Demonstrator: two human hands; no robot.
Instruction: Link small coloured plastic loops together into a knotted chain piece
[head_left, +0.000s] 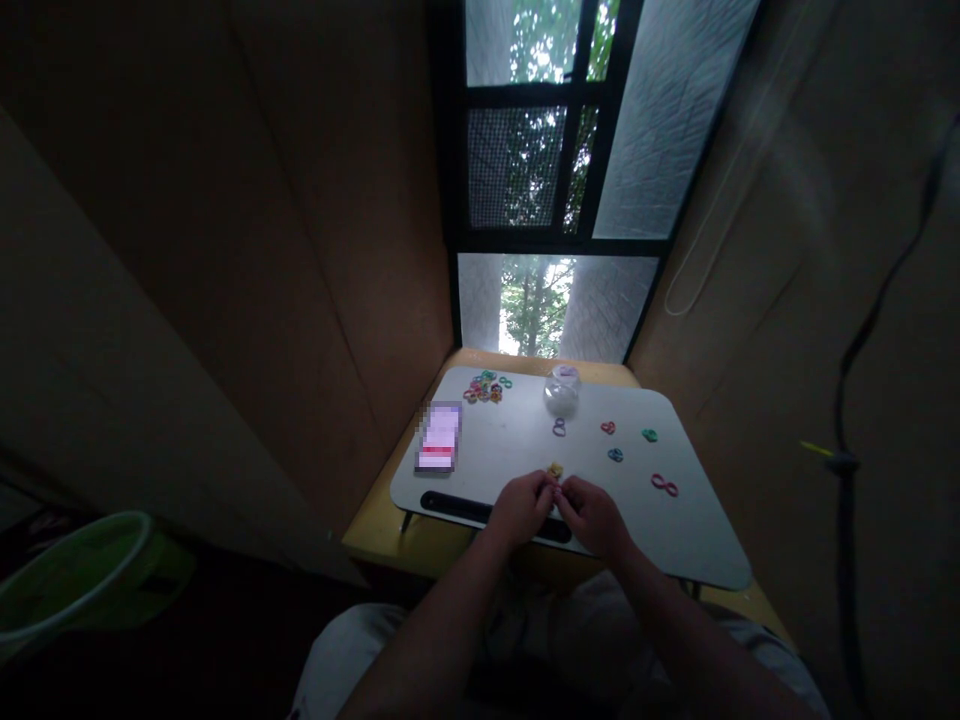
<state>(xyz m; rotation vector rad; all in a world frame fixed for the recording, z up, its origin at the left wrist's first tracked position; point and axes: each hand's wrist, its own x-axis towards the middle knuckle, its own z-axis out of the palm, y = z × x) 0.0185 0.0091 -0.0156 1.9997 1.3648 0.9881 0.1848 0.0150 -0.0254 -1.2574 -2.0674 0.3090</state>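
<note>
My left hand (524,507) and my right hand (592,514) meet over the near edge of a white lap table (510,450). Fingertips of both are pinched together on a small pink hair tie (556,488), mostly hidden by the fingers. Just beyond them lies a yellow hair tie (554,469). A purple hair tie (559,427) rests farther back. To the right are a red one (608,427), a blue one (615,455), a green one (649,435) and a pinkish-red figure-eight one (664,485), each lying apart.
A heap of mixed hair ties (484,388) sits at the back left. Near it lies a phone (439,438). At the back stands a clear plastic container (562,392). A black slot (457,506) runs along the near edge. A green basket (97,580) is at lower left.
</note>
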